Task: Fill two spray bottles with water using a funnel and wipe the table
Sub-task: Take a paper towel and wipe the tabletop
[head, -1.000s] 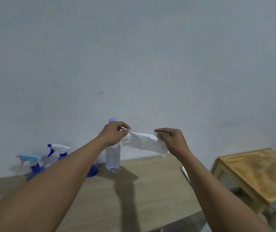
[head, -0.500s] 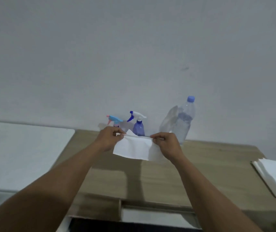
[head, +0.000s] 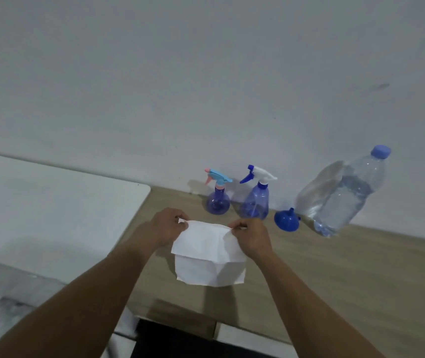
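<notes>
Pale wall behind a wooden surface. A white tissue, folded and creased down its middle, hangs over the surface's near centre. Its top edge runs 9 to 3 o'clock, with the left hand pinching one corner and the right hand pinching the other. Beyond it, from 12 to 2 o'clock along the wall:
- pink-triggered spray bottle and white-triggered spray bottle, both upright, nozzles toward 9 o'clock
- blue funnel, spout up
- capped water bottle, cap toward 1 o'clock
</notes>
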### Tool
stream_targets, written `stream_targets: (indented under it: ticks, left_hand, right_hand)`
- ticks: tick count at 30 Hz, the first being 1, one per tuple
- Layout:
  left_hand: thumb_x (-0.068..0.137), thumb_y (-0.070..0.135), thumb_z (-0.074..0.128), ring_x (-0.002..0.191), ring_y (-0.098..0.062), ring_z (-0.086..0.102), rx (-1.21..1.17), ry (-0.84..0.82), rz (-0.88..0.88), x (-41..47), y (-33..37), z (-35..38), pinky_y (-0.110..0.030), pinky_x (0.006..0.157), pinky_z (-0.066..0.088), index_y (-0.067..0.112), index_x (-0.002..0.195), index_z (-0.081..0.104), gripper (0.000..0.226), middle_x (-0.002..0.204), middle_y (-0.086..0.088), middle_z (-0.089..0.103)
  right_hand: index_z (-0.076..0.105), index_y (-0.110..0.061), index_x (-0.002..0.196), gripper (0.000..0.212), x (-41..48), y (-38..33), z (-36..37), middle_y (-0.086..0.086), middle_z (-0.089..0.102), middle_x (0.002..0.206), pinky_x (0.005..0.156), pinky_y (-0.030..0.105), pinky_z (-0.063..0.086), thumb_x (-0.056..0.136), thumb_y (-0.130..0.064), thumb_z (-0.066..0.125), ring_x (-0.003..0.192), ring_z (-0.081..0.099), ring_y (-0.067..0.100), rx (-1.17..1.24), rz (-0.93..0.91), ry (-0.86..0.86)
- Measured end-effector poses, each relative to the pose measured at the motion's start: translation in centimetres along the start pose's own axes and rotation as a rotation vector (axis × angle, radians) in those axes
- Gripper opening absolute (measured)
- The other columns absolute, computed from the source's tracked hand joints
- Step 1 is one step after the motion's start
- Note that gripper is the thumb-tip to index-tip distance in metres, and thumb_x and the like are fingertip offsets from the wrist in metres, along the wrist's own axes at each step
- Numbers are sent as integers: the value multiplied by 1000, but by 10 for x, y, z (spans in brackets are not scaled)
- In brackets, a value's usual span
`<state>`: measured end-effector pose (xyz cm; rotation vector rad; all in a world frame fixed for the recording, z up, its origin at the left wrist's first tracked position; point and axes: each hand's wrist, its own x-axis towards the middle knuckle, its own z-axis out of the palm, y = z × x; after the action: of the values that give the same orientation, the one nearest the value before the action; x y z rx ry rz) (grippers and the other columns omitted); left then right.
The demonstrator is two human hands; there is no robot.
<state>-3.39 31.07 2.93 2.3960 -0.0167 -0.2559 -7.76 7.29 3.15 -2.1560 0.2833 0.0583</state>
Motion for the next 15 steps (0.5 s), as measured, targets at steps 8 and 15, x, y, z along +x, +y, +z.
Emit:
stream_targets:
  ticks: [8, 15]
  left_hand:
    - [95, 37, 52, 112, -20, 63, 350, 175, 111, 45, -50, 36, -37, 99, 49, 35, 128, 56, 33, 123, 5, 66]
    - [103, 35, 29, 143, -21, 39, 587, 46, 548, 30, -112, 87, -37, 117, 25, 17, 147, 44, 50, 154, -4, 41]
  right_hand:
    - [67, -23, 125, 34, 35, 25, 67, 2, 66, 128, 95, 34, 51, 97, -11, 54, 117, 62, 22, -297, -28, 153]
    - [29, -9, 156, 51, 9, 46, 139, 16, 23, 164, 125, 42, 8, 106, -15, 36, 154, 16, 30, -528, -156, -14]
